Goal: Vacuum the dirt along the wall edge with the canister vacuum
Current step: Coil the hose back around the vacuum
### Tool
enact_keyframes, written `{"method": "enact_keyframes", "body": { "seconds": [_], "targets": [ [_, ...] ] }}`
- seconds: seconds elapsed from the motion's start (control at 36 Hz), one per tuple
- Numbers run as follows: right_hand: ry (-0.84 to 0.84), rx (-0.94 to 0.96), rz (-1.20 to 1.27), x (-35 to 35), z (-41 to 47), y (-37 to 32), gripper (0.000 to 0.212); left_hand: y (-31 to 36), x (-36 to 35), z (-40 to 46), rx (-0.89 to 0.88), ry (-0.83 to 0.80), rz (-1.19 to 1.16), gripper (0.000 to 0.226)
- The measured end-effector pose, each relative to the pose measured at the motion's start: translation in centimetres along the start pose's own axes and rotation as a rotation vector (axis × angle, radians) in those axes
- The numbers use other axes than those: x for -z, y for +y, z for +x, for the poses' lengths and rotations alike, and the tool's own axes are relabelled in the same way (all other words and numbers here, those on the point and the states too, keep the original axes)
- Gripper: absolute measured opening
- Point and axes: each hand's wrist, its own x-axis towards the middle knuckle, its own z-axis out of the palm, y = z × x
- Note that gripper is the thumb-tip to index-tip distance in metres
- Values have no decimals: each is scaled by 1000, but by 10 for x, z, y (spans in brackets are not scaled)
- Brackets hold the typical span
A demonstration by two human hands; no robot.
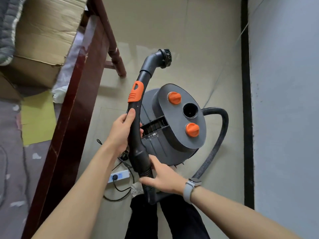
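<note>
**One head-worn view, looking steeply down**

A single wide-angle camera looks almost straight down from the person's head. Both forearms enter from the bottom edge, close to the lens. The canister vacuum [174,118] sits at frame centre on the floor [172,31]; a wall [284,100] runs down the right edge.

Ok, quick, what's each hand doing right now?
Left hand: grips the wand.
Right hand: holds the hose cuff, thumb under, fingers over.
</note>
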Motion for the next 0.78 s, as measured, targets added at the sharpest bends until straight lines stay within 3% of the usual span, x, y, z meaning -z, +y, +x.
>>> {"method": "enact_keyframes", "body": {
  "seconds": [0.11, 0.33, 0.47, 0.58, 0.64, 0.72, 0.78],
  "targets": [
    [33, -96, 26, -21, 0, -16, 50, 15, 14, -17, -30, -49, 1, 29],
    [224, 34, 241, -7, 7, -86, 23, 0, 63, -74, -39, -75, 133, 38],
    [322, 86, 576, 26, 15, -141, 21, -24, 82, -106, 145, -207, 176, 78],
    [386, 124, 772, 55, 18, -176, 19, -19, 87, -112, -12, -237, 240, 103],
    [435, 146, 819, 67, 15, -186, 20, -11, 89, -112, -150, -235, 305, 90],
    [490, 185, 876, 80, 6, -192, 24, 2, 92, -111, -350, -117, 444, 41],
    [532, 212, 915, 86, 0, -193, 29, 14, 93, -113, -474, -80, 482, 38]
  ]
}}
